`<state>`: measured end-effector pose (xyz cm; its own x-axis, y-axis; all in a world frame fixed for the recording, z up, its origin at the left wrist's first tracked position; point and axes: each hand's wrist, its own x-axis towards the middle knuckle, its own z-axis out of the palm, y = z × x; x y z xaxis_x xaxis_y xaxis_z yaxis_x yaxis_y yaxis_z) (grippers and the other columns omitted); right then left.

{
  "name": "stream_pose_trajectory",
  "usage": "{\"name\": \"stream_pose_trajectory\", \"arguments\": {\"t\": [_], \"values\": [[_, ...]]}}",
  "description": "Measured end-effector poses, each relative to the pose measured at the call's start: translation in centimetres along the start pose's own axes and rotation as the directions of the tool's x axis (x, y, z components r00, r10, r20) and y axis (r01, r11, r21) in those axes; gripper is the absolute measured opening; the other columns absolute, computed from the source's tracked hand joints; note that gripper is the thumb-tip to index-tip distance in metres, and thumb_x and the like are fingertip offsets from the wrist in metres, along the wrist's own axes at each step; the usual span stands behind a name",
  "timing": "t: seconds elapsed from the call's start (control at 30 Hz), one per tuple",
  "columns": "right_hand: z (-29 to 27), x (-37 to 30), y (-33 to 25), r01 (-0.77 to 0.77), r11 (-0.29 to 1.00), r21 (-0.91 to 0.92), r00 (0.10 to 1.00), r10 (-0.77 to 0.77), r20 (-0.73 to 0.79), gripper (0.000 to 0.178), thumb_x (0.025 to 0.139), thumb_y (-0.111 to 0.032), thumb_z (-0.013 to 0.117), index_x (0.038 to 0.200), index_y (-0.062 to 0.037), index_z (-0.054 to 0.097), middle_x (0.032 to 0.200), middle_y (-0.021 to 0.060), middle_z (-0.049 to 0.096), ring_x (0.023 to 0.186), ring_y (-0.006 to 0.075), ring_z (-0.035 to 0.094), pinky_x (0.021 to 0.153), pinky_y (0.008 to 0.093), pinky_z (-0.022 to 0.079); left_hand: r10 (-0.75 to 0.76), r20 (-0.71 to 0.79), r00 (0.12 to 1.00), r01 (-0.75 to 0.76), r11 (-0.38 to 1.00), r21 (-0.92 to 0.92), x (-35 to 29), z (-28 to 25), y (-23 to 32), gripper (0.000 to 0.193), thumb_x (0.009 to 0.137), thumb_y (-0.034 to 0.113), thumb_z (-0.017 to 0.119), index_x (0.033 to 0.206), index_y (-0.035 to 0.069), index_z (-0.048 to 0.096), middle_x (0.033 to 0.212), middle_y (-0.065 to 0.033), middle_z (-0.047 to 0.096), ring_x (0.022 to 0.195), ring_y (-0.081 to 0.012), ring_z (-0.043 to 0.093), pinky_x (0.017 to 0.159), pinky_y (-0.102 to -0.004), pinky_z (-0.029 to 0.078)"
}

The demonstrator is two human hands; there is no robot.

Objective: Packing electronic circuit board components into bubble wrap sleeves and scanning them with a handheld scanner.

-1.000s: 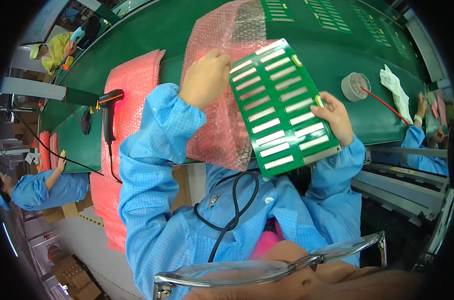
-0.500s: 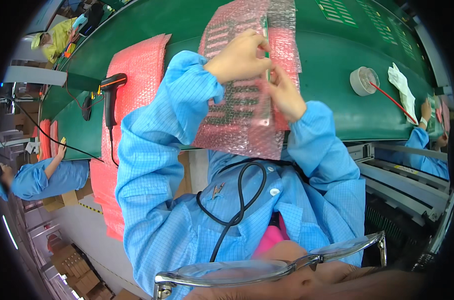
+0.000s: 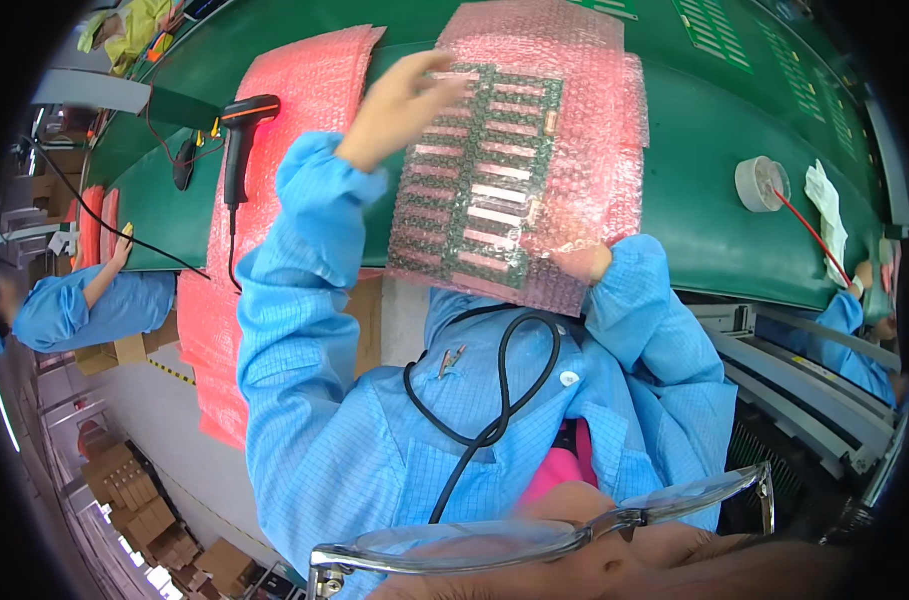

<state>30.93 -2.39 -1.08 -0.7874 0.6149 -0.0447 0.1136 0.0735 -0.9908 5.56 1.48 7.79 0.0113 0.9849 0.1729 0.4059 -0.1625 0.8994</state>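
A pink bubble wrap bag (image 3: 594, 120) lies in front of me over the bench edge. Inside or beneath its clear film shows a green circuit board panel (image 3: 486, 180) with two columns of pale oblong slots. My left hand (image 3: 399, 108), slightly blurred, hovers at the bag's upper left with its fingers apart and nothing held. My right hand (image 3: 582, 262) is at the bag's lower right, its fingers covered by the pink film. Whether they pinch the bag or the panel cannot be made out.
Left of the bag, a barcode scanner (image 3: 239, 150) rests on stacked pink bubble wrap (image 3: 309, 95). A round tub (image 3: 757, 184) with a red stick (image 3: 809, 235) and a white cloth (image 3: 824, 210) stand to the right. More circuit boards (image 3: 712, 28) lie farther back. A co-worker (image 3: 79, 305) sits left.
My hands have parted: the left moved leftward off the bag, the right down to its lower corner. The panel, earlier covered by my hands, now shows flat under the film. The view shifted slightly.
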Motion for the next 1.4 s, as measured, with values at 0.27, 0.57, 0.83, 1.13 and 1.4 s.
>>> {"name": "stream_pose_trajectory", "arguments": {"t": [0.27, 0.57, 0.83, 1.13, 1.4], "values": [[-0.3, -0.3, 2.4, -0.093, 0.970, -0.223, 0.991, 0.111, 0.071, 0.056, 0.082, -0.014, 0.062, 0.129, 0.0007, 0.037, 0.126, 0.0135, 0.046, 0.112, 0.0239, 0.045, 0.096, 0.0333, 0.035, -0.533, -0.024, 0.846, 0.518, 0.832, -0.200, -8.3, -1.3, -5.5, 0.037, 0.088, 0.030, 0.054, 0.107, -0.003, 0.055, 0.098, -0.0069, 0.059, 0.084, -0.0128, 0.055, 0.071, -0.0252, 0.044], [-1.1, -3.1, -1.7, 0.036, 0.861, -0.507, 0.960, 0.111, 0.258, 0.040, 0.083, -0.015, 0.059, 0.119, -0.0037, 0.047, 0.114, 0.0171, 0.053, 0.104, 0.0292, 0.052, 0.086, 0.0366, 0.043, -0.421, -0.068, 0.905, 0.214, 0.587, -0.781, -8.6, -1.5, -1.6, 0.029, 0.089, 0.019, 0.054, 0.111, 0.000, 0.049, 0.096, -0.0085, 0.060, 0.087, -0.0184, 0.060, 0.071, -0.0338, 0.053], [-6.3, 0.4, -4.9, -0.072, 0.997, 0.026, 0.821, 0.074, -0.566, 0.039, 0.091, -0.023, 0.040, 0.118, 0.0036, 0.048, 0.113, 0.0092, 0.053, 0.112, 0.0156, 0.044, 0.088, 0.0252, 0.036, -0.371, -0.088, 0.924, 0.164, 0.595, -0.787, -7.8, -1.4, -4.9, 0.027, 0.082, 0.008, 0.061, 0.107, 0.000, 0.053, 0.099, -0.0085, 0.059, 0.087, -0.0186, 0.060, 0.076, -0.0316, 0.051], [-8.3, 6.0, -4.5, -0.118, 0.957, 0.264, 0.915, 0.208, -0.345, 0.037, 0.080, -0.014, 0.063, 0.110, 0.0036, 0.051, 0.104, 0.0095, 0.058, 0.099, 0.0149, 0.051, 0.087, 0.0289, 0.038, -0.369, -0.012, 0.929, 0.255, 0.664, -0.702, -7.0, -2.5, -5.8, 0.025, 0.081, 0.009, 0.062, 0.105, 0.002, 0.057, 0.100, -0.0060, 0.061, 0.090, -0.0137, 0.057, 0.079, -0.0274, 0.047], [-8.2, 7.0, -4.6, -0.149, 0.959, 0.241, 0.942, 0.212, -0.261, 0.028, 0.078, -0.006, 0.064, 0.104, 0.0018, 0.057, 0.097, 0.0068, 0.062, 0.086, 0.0148, 0.058, 0.073, 0.0285, 0.046, -0.299, 0.021, 0.954, 0.263, 0.800, -0.539, -6.2, -3.5, -6.4, 0.023, 0.082, 0.005, 0.061, 0.103, -0.001, 0.060, 0.099, -0.0060, 0.062, 0.090, -0.0121, 0.057, 0.080, -0.0264, 0.045]]}}
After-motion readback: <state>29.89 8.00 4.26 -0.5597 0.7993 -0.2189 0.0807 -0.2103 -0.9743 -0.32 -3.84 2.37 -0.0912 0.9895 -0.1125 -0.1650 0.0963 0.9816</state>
